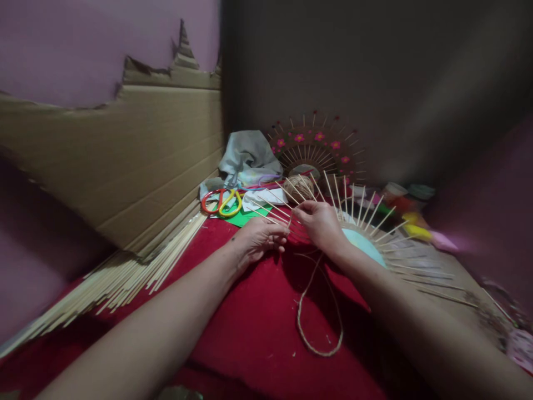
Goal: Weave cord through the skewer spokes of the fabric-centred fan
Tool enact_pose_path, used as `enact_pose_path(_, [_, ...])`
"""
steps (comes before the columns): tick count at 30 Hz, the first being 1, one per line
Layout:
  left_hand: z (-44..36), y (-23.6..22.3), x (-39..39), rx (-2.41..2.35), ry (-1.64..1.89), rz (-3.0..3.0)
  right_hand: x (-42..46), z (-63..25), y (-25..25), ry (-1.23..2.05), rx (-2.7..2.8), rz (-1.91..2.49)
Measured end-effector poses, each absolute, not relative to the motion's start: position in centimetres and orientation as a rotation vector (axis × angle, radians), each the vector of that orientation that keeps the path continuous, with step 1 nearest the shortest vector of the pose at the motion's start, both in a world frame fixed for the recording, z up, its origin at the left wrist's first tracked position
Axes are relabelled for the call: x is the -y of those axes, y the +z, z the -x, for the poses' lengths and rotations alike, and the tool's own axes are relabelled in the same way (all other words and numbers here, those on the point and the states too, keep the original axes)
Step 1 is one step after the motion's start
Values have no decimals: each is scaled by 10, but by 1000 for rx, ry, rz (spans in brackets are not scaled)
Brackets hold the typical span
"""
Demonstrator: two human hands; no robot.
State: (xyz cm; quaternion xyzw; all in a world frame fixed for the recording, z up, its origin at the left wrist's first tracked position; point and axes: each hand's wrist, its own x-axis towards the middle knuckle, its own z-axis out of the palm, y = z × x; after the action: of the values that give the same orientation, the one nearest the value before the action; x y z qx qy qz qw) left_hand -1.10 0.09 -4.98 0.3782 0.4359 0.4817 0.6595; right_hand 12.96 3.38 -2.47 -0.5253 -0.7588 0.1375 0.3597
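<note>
A round piece with a light blue centre [363, 245] and thin wooden sticks [361, 205] fanning out from its rim lies beneath my hands. My left hand [260, 240] is closed at its left side, pinching jute twine beside the stick ends; whether it also grips a stick is hidden. Just right of it, my right hand [320, 225] pinches the twine among the sticks, its palm facing down. A loop of jute twine [300, 318] hangs below my right hand onto the red cloth [254, 333]. My right forearm covers part of the round piece.
Loose sticks [125, 283] lie in a bundle at left beside a cardboard sheet [166, 144]. Scissors with red and yellow handles [230, 203] rest on green paper [245, 218]. Behind are a twine ball [298, 188], grey cloth [250, 155] and a flower-decorated stick fan [318, 139].
</note>
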Motion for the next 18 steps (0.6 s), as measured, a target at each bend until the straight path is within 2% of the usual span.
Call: enact_pose_path(18, [5, -50, 1, -984, 1174, -877, -35, -128, -29, 402, 1943, 1344])
